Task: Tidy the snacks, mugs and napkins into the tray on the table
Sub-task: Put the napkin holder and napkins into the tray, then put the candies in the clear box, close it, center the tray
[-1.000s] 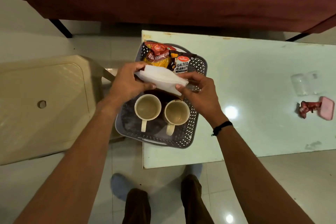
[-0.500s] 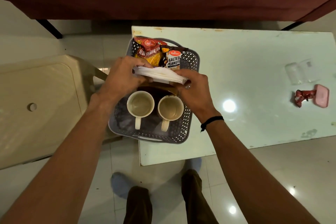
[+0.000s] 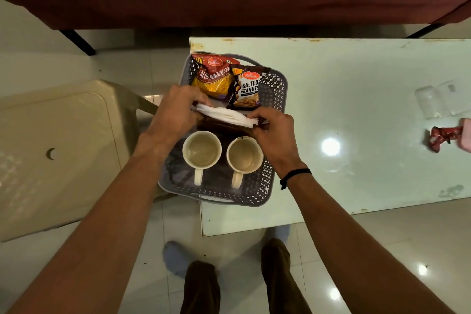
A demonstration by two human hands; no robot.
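I count 2 mugs, left mug (image 3: 201,152) and right mug (image 3: 244,154), side by side in near half of grey tray (image 3: 276,99) w/ handles toward me. 2 snack packets at far end: orange packet (image 3: 212,76), peanut packet (image 3: 246,90). 1 napkin stack (image 3: 225,116) mid-tray, between the two hands. Left hand (image 3: 175,113) fingers curled over its left end; right hand (image 3: 276,136) pinches its right end. Tray sits on table (image 3: 356,99) corner.
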